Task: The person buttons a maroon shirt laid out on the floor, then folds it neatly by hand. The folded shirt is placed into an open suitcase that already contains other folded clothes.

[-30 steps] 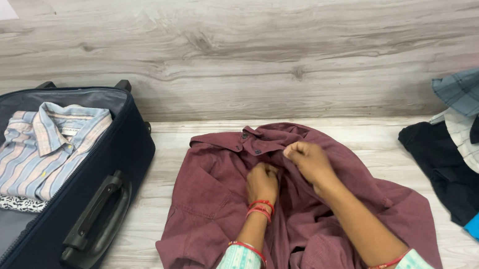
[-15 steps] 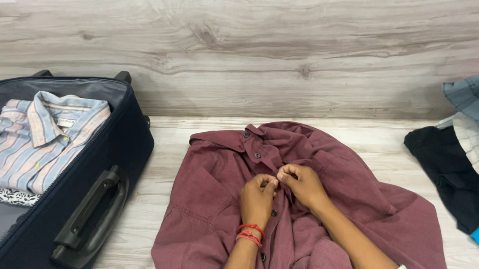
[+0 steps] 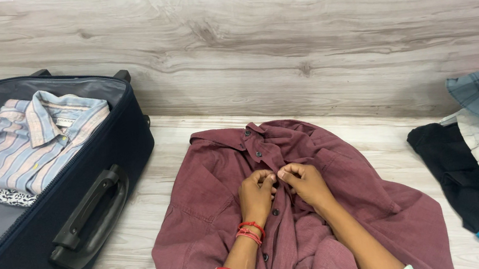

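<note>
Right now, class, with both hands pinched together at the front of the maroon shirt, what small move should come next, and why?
Probably push the button through its hole. The left hand and right hand meet fingertip to fingertip on the placket of the maroon shirt, partway down the front. Buttons show above and below that spot, and the shirt lies spread on the floor.

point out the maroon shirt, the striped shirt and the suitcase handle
maroon shirt (image 3: 200, 209), head view, on its left chest panel
striped shirt (image 3: 35, 147), head view, on its folded front
suitcase handle (image 3: 90, 215), head view, on the middle of the bar
</note>
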